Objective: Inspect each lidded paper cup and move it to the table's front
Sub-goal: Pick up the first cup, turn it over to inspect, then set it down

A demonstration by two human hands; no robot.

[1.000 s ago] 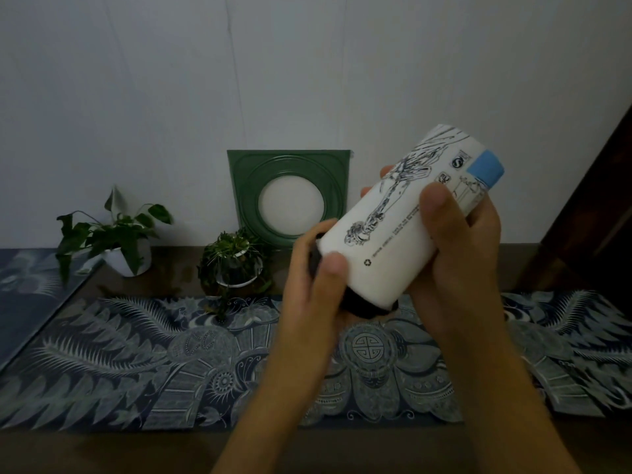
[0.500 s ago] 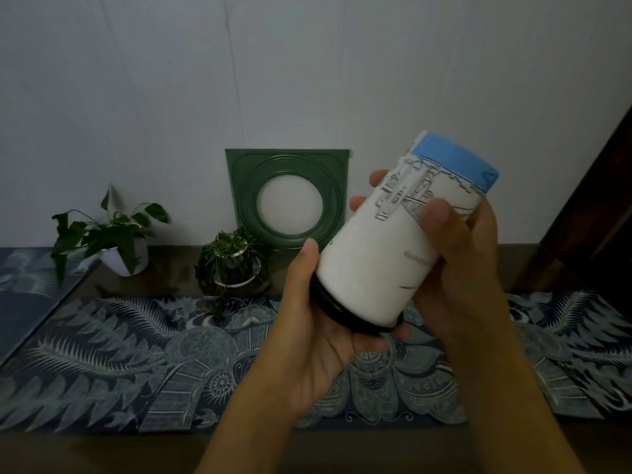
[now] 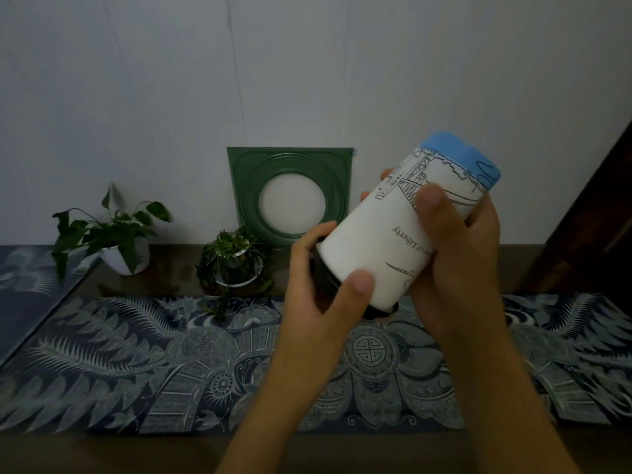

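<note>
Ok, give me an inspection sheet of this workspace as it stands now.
Surface: dark table under a blue patterned runner.
Job's things: one paper cup, held tilted, black lid end down, above the runner.
Clutter: two potted plants, green square frame leaning on the wall.
Grippers: left hand at the lid end, right hand around the body.
Cables: nothing seen.
Surroundings: white wall, dark panel at right.

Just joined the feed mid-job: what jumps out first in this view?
A white paper cup with line drawings and a blue band, held upside down and tilted in mid-air, black lid pointing down-left. The left hand grips the lid end and the right hand wraps the cup's side, above a blue patterned table runner. Behind, against the wall, stand a green square plaque and two potted plants.
</note>
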